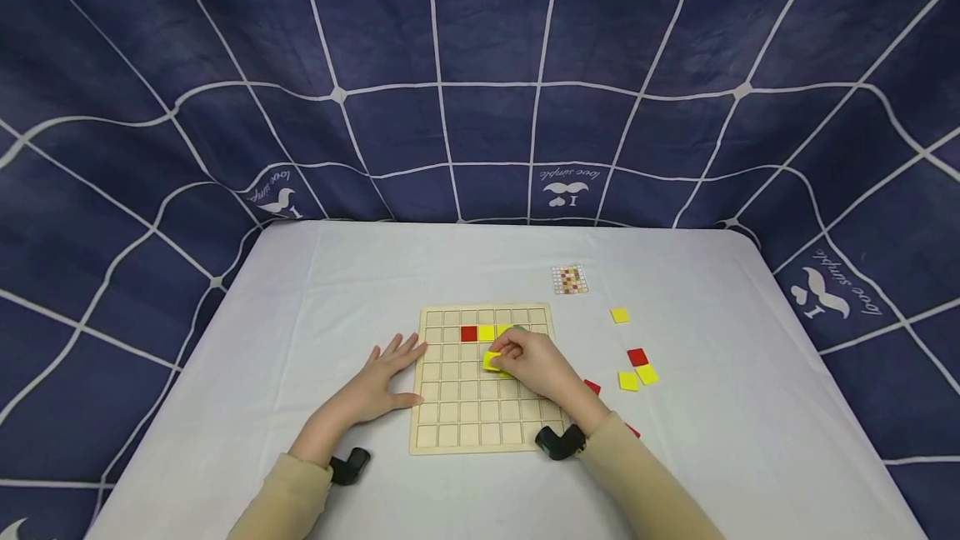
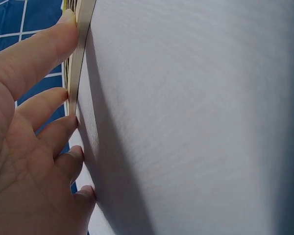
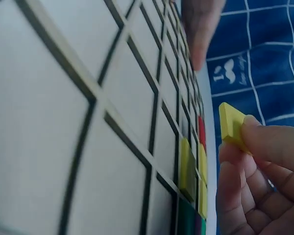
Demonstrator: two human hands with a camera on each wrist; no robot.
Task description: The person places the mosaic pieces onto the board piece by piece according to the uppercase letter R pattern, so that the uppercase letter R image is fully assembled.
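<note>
A yellow square tile (image 3: pixel 231 125) is pinched between the thumb and fingers of my right hand (image 1: pixel 531 363). It is held over the wooden grid board (image 1: pixel 459 413), apart from its surface in the right wrist view. One red tile (image 1: pixel 468 333), yellow tiles (image 1: pixel 486 333) and a green tile (image 3: pixel 187 218) sit in the board's cells, partly hidden behind my right hand in the head view. My left hand (image 1: pixel 381 382) has its fingers spread at the board's left side. In the left wrist view, the thumb and forefinger touch the board's edge (image 2: pixel 79 58).
Right of the board lie loose yellow tiles (image 1: pixel 627 382) and red tiles (image 1: pixel 637 357), some partly covered by my right arm. A small printed pattern card (image 1: pixel 570 279) lies beyond the board's far right corner. A blue checked cloth (image 1: pixel 487 132) hangs behind the white table (image 1: pixel 360 273).
</note>
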